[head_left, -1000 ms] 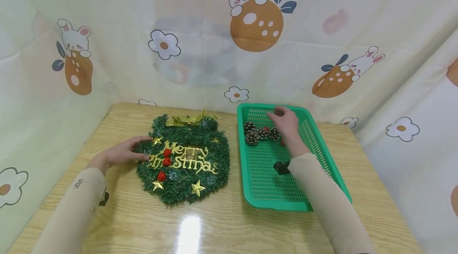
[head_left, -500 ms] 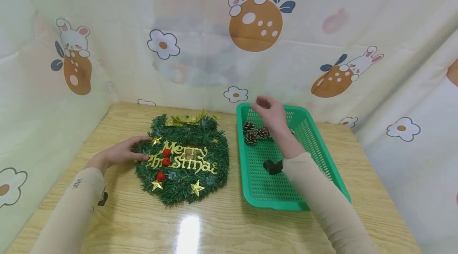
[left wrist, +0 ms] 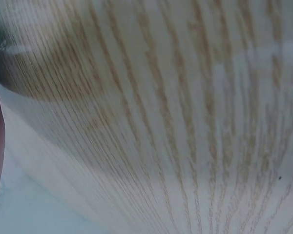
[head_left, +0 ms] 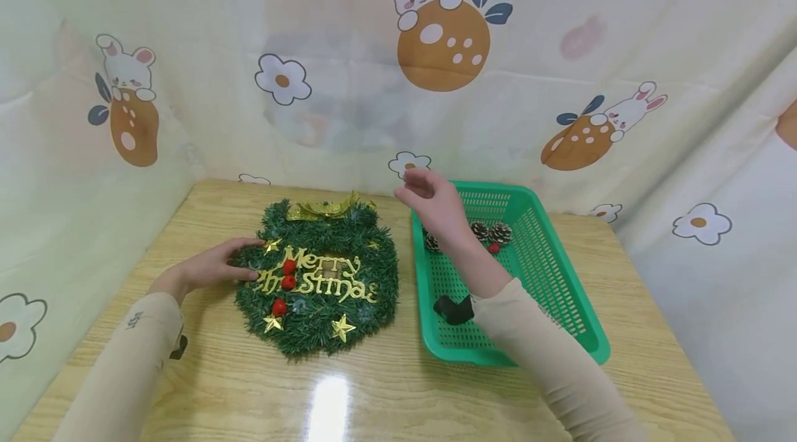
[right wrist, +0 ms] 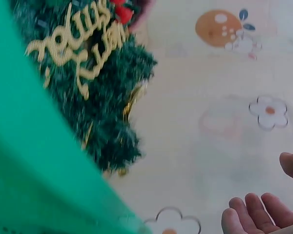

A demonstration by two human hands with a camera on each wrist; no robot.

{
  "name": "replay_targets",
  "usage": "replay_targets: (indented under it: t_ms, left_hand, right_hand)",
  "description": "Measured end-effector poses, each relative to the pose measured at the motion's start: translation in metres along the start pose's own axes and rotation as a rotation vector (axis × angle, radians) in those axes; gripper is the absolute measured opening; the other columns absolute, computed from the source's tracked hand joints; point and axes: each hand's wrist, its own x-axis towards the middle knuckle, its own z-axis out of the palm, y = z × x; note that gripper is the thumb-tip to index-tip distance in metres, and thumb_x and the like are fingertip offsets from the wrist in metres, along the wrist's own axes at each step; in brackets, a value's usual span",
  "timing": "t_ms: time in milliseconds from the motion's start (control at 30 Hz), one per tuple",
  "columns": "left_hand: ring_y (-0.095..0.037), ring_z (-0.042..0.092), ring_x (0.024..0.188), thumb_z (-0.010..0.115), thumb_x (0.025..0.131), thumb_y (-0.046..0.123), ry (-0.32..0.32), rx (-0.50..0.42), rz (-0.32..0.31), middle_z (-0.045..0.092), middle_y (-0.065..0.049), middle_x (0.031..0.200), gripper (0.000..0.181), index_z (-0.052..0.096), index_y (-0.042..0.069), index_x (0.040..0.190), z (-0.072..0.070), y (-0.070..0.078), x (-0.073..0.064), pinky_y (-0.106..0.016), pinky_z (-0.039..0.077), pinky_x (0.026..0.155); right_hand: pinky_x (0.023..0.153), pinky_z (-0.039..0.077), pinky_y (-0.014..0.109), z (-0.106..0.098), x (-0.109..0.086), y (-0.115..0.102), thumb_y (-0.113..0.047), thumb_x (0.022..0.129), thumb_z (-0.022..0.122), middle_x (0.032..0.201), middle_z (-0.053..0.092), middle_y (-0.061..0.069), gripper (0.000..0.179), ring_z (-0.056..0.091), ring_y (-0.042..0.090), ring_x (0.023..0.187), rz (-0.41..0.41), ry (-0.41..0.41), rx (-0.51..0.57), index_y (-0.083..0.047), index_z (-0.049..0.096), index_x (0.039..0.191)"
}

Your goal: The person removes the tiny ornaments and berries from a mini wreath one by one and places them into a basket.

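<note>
A green Christmas wreath (head_left: 317, 333) lies flat on the left half of the table, with gold "Merry Christmas" lettering (head_left: 342, 286), gold stars, red balls and a gold bow (head_left: 324, 209). My left hand (head_left: 212, 265) rests at the wreath's left edge, fingers and thumb extended and apart. My right hand (head_left: 436, 207) is raised above the far left rim of the green basket (head_left: 588, 283), to the right of the wreath. In the right wrist view, its fingers (right wrist: 256, 212) are loosely bent, the thumb stands apart, and nothing shows between them.
Inside the basket are several pine cones (head_left: 500, 233) and a red ball (head_left: 494, 248); my right forearm hides part of them. Behind the wooden table (head_left: 249, 393) hangs a patterned curtain (head_left: 349, 131). The left wrist view shows mostly wood grain.
My right hand has moved left from over the basket's far middle to its far left rim, uncovering pine cones on the right. The left hand and wreath stay in place.
</note>
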Motion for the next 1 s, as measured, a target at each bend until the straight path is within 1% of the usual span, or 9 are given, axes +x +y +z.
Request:
replay_targets:
  t_ms: [133,333,500,700,867,1000]
  left_hand:
    - [-0.054,0.025,0.134,0.07,0.091,0.025,0.005,0.006,-0.008,0.02,-0.03,0.154,0.072,0.033,0.008,0.151,0.001,0.0,0.0,-0.072,0.022,0.104]
    - [-0.054,0.023,0.136,0.069,0.092,0.028,0.001,-0.003,-0.023,0.019,-0.029,0.155,0.073,0.033,0.009,0.151,0.0,0.0,0.0,-0.071,0.021,0.106]
    - [-0.053,0.022,0.137,0.07,0.092,0.028,0.001,0.007,-0.03,0.019,-0.029,0.155,0.073,0.033,0.009,0.151,-0.001,0.001,0.0,-0.07,0.022,0.106]
    - [-0.052,0.023,0.137,0.07,0.091,0.028,0.0,-0.003,-0.025,0.02,-0.029,0.155,0.073,0.033,0.009,0.151,0.0,0.001,-0.001,-0.07,0.023,0.106]
    - [-0.055,0.021,0.137,0.07,0.091,0.029,-0.003,0.004,-0.02,0.019,-0.029,0.156,0.073,0.033,0.009,0.151,0.0,-0.001,0.0,-0.072,0.02,0.106]
    - [-0.056,0.016,0.138,0.071,0.09,0.028,-0.004,-0.008,-0.006,0.018,-0.027,0.156,0.074,0.034,0.009,0.151,-0.001,0.0,0.001,-0.073,0.015,0.106]
  right_hand:
    - [0.104,0.043,0.036,0.012,-0.006,-0.003,-0.032,0.092,0.069,0.137,0.056,-0.001,0.049,0.051,0.014,0.127,0.001,-0.032,0.009,-0.018,0.054,0.137]
    - [0.103,0.044,0.034,0.034,-0.014,-0.008,-0.033,0.091,0.07,0.135,0.057,-0.002,0.053,0.052,0.015,0.125,0.0,-0.054,0.016,-0.016,0.054,0.138]
    - [0.103,0.044,0.032,0.053,-0.019,-0.009,-0.031,0.091,0.071,0.134,0.058,-0.001,0.053,0.052,0.017,0.126,0.002,-0.08,0.017,-0.013,0.054,0.138]
    - [0.105,0.042,0.032,0.074,-0.026,-0.003,-0.027,0.09,0.072,0.134,0.059,0.003,0.05,0.053,0.018,0.125,0.004,-0.113,0.031,-0.013,0.056,0.136]
    - [0.104,0.043,0.03,0.086,-0.034,0.0,-0.028,0.09,0.072,0.133,0.059,0.002,0.05,0.054,0.016,0.124,0.013,-0.149,0.017,-0.014,0.056,0.136]
    - [0.104,0.043,0.032,0.093,-0.039,0.0,-0.032,0.091,0.071,0.134,0.059,0.001,0.049,0.054,0.017,0.125,0.024,-0.169,0.003,-0.017,0.057,0.135]
